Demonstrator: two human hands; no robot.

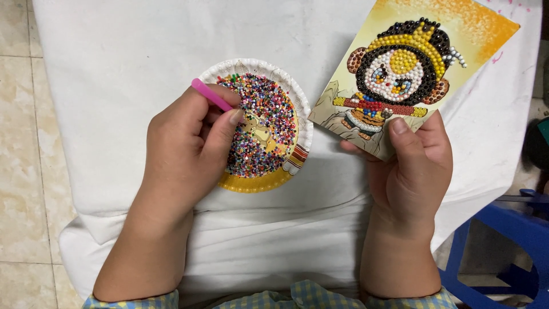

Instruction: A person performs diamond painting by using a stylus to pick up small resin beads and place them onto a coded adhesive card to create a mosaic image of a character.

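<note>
Bead work over white cloth (131,51) and beige floor tiles (23,143).
Left hand (183,149) pinches pink pen (210,94) above bead plate (303,114); right hand (414,166) grips picture card (412,68).

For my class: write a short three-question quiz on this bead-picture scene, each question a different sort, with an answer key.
1. True or false: the left hand holds a pink pen-like tool over the paper plate of mixed coloured beads.
2. Multiple choice: what does the right hand hold? A) a blue stool B) a card with a beaded cartoon figure C) a second plate
3. Fill in: the plate rests on a ____ cloth.

Key
1. True
2. B: the card is gripped at its lower edge, tilted, thumb on its face.
3. White: the cloth covers the whole work surface.
</note>
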